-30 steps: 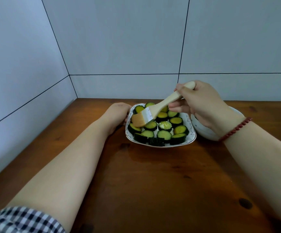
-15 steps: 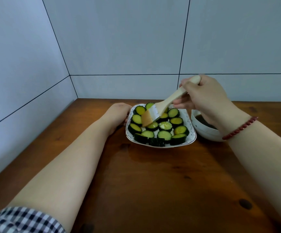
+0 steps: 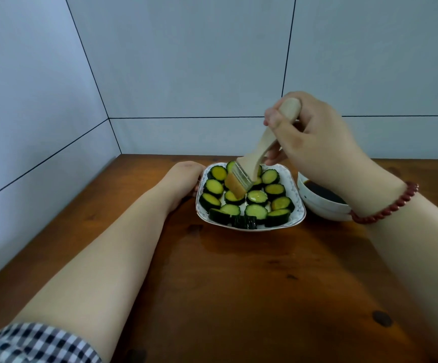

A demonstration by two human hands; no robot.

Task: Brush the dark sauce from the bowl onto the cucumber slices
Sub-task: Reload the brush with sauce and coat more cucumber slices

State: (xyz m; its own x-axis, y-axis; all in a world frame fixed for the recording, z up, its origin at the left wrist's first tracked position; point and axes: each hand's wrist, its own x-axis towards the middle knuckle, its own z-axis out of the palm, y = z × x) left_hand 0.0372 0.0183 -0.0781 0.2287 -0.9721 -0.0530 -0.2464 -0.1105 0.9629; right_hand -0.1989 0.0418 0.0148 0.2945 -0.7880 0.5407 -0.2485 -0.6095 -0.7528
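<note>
Several cucumber slices (image 3: 256, 211) lie on a white patterned plate (image 3: 298, 216) at the back of the wooden table. My right hand (image 3: 315, 142) grips the wooden handle of a pastry brush (image 3: 244, 179). The brush's bristles, brown with sauce, press on a slice near the plate's middle. My left hand (image 3: 184, 176) rests against the plate's left rim, its fingers hidden behind it. A white bowl (image 3: 322, 208) of dark sauce stands just right of the plate, partly covered by my right wrist.
The wooden table (image 3: 252, 284) runs into a corner of grey tiled walls (image 3: 186, 74) at the back and left. A wet patch shows on the wood in front of the plate. A red bead bracelet (image 3: 388, 208) circles my right wrist.
My right hand has risen and moved right, tilting the brush more upright. The bristles have shifted from the plate's left slices to a middle slice. The sauce bowl has come into view.
</note>
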